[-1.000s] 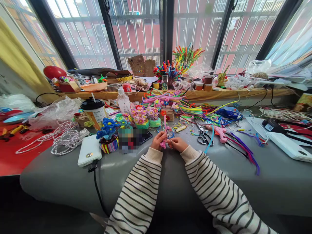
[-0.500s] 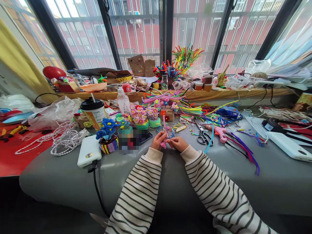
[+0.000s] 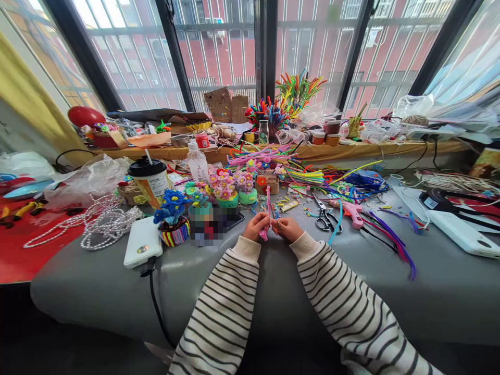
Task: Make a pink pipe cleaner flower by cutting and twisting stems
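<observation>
My left hand (image 3: pixel 255 227) is closed in a pinch on a pink pipe cleaner (image 3: pixel 268 197). One straight end of it points up and away from me, and a bunched fuzzy pink part (image 3: pixel 264 233) shows under the fingers. Right beside it, my right hand (image 3: pixel 288 229) is pinched too, its fingertips close to the pink piece. What sits between those fingertips is too small to make out. Black-handled scissors (image 3: pixel 324 216) lie beyond my right hand, with a pink glue gun (image 3: pixel 354 214) farther right.
Pots of pipe-cleaner flowers (image 3: pixel 224 188) and a blue-flowered pot (image 3: pixel 174 216) stand to the left, near a drink cup (image 3: pixel 150 179) and a white power bank (image 3: pixel 144 242). Loose pipe cleaners (image 3: pixel 265 155) are heaped behind. Purple pipe cleaners (image 3: pixel 398 242) lie at right.
The pink pipe cleaner's upright end has shifted slightly right and stands straighter. My right fingers have moved a little, away from the bunched pink part. The table things stay put.
</observation>
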A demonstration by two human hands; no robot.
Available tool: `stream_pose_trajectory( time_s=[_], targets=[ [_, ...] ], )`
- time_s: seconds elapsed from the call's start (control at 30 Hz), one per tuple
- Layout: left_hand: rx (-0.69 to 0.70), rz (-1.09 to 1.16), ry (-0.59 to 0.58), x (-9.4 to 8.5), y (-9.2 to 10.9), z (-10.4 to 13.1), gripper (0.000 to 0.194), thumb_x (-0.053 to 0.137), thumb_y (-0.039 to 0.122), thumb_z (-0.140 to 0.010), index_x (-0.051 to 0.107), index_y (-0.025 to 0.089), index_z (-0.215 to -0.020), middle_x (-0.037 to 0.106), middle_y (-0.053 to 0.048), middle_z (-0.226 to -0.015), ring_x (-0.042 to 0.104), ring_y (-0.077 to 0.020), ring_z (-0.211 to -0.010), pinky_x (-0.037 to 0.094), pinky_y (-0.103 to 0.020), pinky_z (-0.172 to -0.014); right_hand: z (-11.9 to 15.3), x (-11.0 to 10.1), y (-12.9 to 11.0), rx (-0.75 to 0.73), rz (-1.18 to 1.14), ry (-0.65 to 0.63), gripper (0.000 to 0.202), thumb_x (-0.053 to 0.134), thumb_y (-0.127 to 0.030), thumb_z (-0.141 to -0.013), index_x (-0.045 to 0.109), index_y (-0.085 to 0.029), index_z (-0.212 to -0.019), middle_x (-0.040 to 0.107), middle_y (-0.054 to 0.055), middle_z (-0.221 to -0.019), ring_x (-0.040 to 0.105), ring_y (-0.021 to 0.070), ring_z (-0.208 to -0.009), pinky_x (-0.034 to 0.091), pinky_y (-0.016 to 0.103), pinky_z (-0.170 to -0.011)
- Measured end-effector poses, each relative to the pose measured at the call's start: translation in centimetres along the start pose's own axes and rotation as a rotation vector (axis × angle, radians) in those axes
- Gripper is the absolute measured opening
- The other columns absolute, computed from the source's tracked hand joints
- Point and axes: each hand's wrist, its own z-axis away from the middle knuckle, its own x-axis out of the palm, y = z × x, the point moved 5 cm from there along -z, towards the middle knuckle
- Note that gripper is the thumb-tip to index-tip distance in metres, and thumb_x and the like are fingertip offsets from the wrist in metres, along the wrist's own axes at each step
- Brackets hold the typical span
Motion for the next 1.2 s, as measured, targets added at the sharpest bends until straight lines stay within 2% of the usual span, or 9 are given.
stream_pose_trajectory(
  time_s=[0.13, 0.33, 0.5, 0.7, 0.93, 1.1, 1.2],
  targets=[
    [0.023, 0.016, 0.027, 0.1, 0.5, 0.1, 0.02, 0.058, 0.027, -0.053, 0.045, 0.013, -0.058, 0.04, 0.006, -0.046, 0.034, -0.0016, -0.039, 0.024, -0.017, -0.04, 0.0, -0.2, 0.1, 0.0, 0.044, 0.026, 0.048, 0.032, -0.057, -0.064, 0.037, -0.014, -0.044, 0.024, -0.007, -0.034, 0.02, 0.0023, -0.032, 0.014, 0.019, -0.034],
    [0.081, 0.05, 0.044, -0.1, 0.9, 0.1, 0.019, 0.056, 0.028, -0.056, 0.044, 0.014, -0.058, 0.04, 0.006, -0.047, 0.034, -0.0021, -0.039, 0.027, -0.017, -0.041, 0.0, 0.4, 0.0, -0.014, 0.106, -0.079, 0.055, 0.022, -0.061, -0.064, 0.043, -0.013, -0.049, 0.028, -0.005, -0.037, 0.025, 0.0038, -0.035, 0.019, 0.02, -0.037],
    [0.05, 0.035, 0.042, 0.0, 0.8, 0.2, 0.019, 0.056, 0.028, -0.055, 0.044, 0.014, -0.058, 0.04, 0.006, -0.048, 0.035, -0.0021, -0.039, 0.027, -0.017, -0.04, 0.1, 0.6, -0.3, -0.034, 0.166, -0.113, 0.057, 0.022, -0.063, -0.062, 0.044, -0.013, -0.048, 0.029, -0.005, -0.038, 0.027, 0.0042, -0.037, 0.02, 0.019, -0.038],
    [-0.014, 0.027, -0.016, 0.2, 0.4, 0.3, 0.018, 0.055, 0.028, -0.057, 0.044, 0.014, -0.062, 0.041, 0.005, -0.05, 0.036, -0.0026, -0.04, 0.027, -0.018, -0.04, 0.2, 0.6, -0.6, -0.044, 0.174, -0.092, 0.054, 0.028, -0.061, -0.062, 0.045, -0.012, -0.048, 0.031, -0.005, -0.039, 0.027, 0.0043, -0.038, 0.021, 0.019, -0.039],
    [0.051, 0.021, 0.032, -0.3, 0.7, 0.0, 0.017, 0.056, 0.028, -0.056, 0.045, 0.014, -0.058, 0.037, 0.005, -0.045, 0.034, -0.0032, -0.04, 0.027, -0.018, -0.04, 0.1, 0.0, -0.7, -0.076, 0.202, -0.002, 0.046, 0.038, -0.054, -0.062, 0.041, -0.013, -0.041, 0.033, -0.005, -0.039, 0.028, 0.0039, -0.039, 0.022, 0.018, -0.041],
    [0.008, 0.026, -0.001, 0.0, 0.3, 0.2, 0.018, 0.055, 0.029, -0.057, 0.044, 0.014, -0.06, 0.039, 0.006, -0.047, 0.035, -0.0029, -0.039, 0.027, -0.018, -0.04, 0.2, 0.6, -0.6, -0.06, 0.128, -0.099, 0.054, 0.026, -0.062, -0.061, 0.042, -0.013, -0.045, 0.032, -0.005, -0.038, 0.026, 0.0041, -0.036, 0.02, 0.019, -0.038],
    [0.0, 0.015, -0.022, 0.1, 0.2, 0.2, 0.019, 0.056, 0.029, -0.056, 0.044, 0.014, -0.06, 0.039, 0.006, -0.047, 0.035, -0.0027, -0.039, 0.027, -0.017, -0.04, 0.2, 0.5, -0.9, -0.05, 0.112, -0.096, 0.054, 0.025, -0.063, -0.061, 0.041, -0.014, -0.044, 0.029, -0.005, -0.037, 0.024, 0.004, -0.035, 0.019, 0.02, -0.038]
  ],
)
